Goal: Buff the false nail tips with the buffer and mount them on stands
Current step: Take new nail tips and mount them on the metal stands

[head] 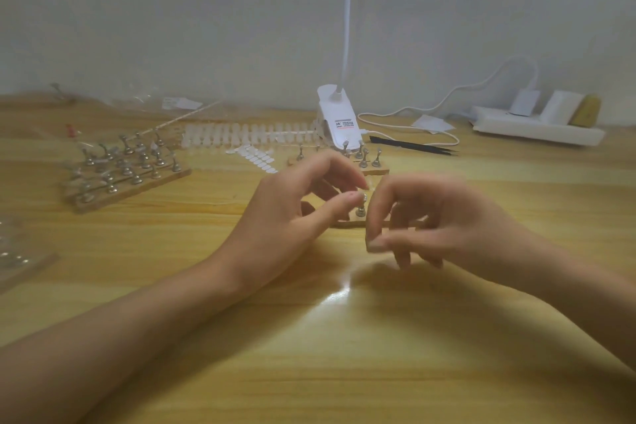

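Metal stand (360, 208) pinched at its head between thumb and index tip of the left fingers (340, 205); remaining fingers of the left hand (292, 217) loosely curled above it. Foot of the stand on the near edge of a wooden base (344, 224), largely hidden beneath both hands.

Right fingers (373, 217) curled, just beside the stand; thumb and index tip pressed together low at the front. Contents of that pinch too blurred to tell. Right hand (440, 217) raised off the worktop (309, 337), other fingers tucked under.

Far end of the same base: a few more upright stands (364, 157).

Left of the hands, well apart: second wooden board (165, 179) carrying rows of stands, several topped with mounted tips (103, 160).

Behind the hands:
- long strip of false nail tips (247, 134), lying flat;
- loose tips (256, 157) scattered just in front of the strip;
- white lamp base (335, 120), touching the right end of the strip;
- black tweezers (413, 145), right of the lamp base;
- white cable (430, 107) leading to a power strip (537, 132) at far right.

Clear plastic bag (137, 101) against the wall at far left.
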`<move>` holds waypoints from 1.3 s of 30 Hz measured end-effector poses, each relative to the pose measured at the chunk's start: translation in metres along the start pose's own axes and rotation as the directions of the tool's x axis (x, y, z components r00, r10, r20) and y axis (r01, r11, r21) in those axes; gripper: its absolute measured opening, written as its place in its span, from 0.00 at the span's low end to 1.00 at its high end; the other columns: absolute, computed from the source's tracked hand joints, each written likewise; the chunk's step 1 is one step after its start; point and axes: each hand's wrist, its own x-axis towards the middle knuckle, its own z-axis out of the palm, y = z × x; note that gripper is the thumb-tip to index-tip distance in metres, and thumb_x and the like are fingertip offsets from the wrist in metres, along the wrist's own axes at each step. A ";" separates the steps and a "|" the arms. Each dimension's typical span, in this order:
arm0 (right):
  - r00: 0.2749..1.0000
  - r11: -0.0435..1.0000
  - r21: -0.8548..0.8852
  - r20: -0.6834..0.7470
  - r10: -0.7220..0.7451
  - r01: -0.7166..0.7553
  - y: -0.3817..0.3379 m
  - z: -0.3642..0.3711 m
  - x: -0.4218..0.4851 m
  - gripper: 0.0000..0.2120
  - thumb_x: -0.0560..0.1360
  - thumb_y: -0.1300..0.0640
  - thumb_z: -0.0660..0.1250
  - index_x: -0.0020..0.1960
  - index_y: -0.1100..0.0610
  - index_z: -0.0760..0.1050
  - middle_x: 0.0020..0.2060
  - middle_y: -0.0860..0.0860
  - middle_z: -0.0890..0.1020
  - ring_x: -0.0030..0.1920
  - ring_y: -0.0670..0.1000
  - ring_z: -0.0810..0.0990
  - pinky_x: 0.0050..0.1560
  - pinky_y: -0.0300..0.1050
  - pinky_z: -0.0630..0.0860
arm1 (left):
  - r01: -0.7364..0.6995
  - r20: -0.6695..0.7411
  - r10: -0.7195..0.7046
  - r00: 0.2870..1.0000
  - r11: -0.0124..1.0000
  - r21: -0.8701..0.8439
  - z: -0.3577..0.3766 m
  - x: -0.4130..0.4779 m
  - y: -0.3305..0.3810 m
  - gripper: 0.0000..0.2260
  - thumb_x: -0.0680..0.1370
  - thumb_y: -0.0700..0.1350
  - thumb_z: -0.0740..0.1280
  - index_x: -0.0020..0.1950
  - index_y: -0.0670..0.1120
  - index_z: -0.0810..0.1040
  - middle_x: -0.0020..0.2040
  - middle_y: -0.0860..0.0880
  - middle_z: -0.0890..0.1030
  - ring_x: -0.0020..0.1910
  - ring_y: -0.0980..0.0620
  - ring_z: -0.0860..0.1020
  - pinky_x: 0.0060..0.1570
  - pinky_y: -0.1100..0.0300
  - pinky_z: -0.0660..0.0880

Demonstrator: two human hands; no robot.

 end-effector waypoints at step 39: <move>0.879 0.885 -0.464 -0.408 -0.247 0.034 0.000 -0.001 0.043 0.06 0.69 0.49 0.77 0.43 0.51 0.86 0.39 0.43 0.85 0.36 0.48 0.76 0.36 0.39 0.71 | 0.389 -0.117 -0.436 0.892 0.874 -0.293 -0.005 0.011 -0.002 0.05 0.77 0.46 0.70 0.51 0.53 0.84 0.41 0.63 0.80 0.34 0.62 0.71 0.30 0.71 0.69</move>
